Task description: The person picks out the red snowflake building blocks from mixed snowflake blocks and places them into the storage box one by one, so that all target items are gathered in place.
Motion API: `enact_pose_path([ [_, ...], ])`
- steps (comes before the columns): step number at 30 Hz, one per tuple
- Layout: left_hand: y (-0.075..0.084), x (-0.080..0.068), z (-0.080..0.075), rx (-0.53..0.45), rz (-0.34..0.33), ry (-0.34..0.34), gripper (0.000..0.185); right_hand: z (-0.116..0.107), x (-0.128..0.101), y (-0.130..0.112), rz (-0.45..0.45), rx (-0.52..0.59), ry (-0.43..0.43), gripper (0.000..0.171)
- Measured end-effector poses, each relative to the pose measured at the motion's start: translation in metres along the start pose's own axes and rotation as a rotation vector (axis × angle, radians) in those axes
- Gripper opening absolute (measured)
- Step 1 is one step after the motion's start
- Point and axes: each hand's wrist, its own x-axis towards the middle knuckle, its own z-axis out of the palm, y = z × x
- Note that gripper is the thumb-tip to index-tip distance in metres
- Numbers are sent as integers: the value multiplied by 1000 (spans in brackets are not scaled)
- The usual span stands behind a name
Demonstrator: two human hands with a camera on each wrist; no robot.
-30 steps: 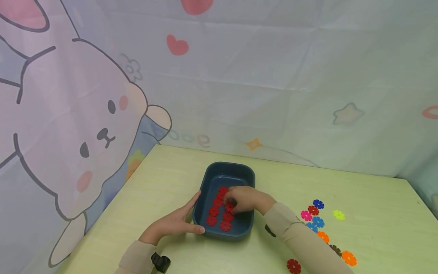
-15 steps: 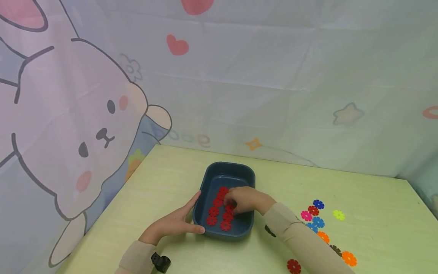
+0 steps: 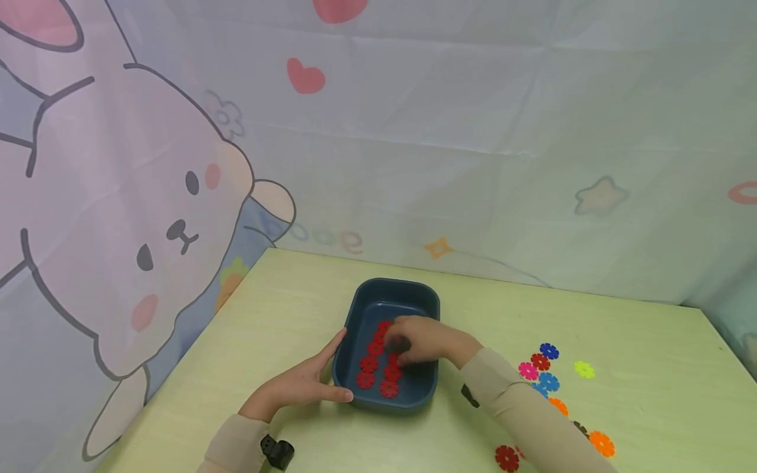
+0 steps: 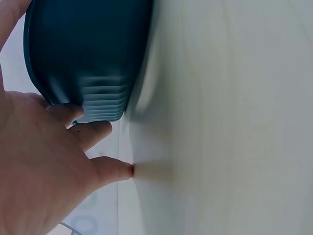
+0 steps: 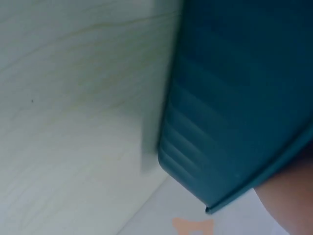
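Note:
A dark blue tray (image 3: 395, 284) stands on the pale green table (image 3: 284, 309) and holds several red flower-shaped discs (image 3: 372, 371) in two rows. My left hand (image 3: 307, 384) lies flat against the tray's near left corner, fingers straight and thumb along the front wall. The left wrist view shows that hand (image 4: 49, 166) touching the tray wall (image 4: 88, 54). My right hand (image 3: 416, 341) reaches into the tray with its fingers bent down over the red discs. Whether it pinches one is hidden. The right wrist view shows only the tray's outer wall (image 5: 234, 98).
Several loose flower discs in blue, pink, red and orange (image 3: 547, 368) lie on the table to the right of the tray. A yellow-green one (image 3: 584, 369) lies farther right and a dark red one (image 3: 506, 458) sits near the front edge. A printed cloth backdrop (image 3: 414, 131) hangs behind and to the left.
My right hand has shifted slightly toward the far end of the tray over the red discs. The left hand and the tray have stayed put.

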Motion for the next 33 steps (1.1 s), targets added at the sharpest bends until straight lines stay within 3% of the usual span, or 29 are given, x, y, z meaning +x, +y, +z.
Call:
enact_pose_path([
  [12, -1, 0, 1, -6, -5, -2, 109, -18, -40, 5, -63, 80, 101, 38],
  [19, 0, 0, 0, 2, 0, -1, 110, -23, -80, 6, -16, 129, 125, 34],
  [33, -1, 2, 1, 4, 2, -5, 110, -3, -164, 5, 119, 191, 86, 33],
])
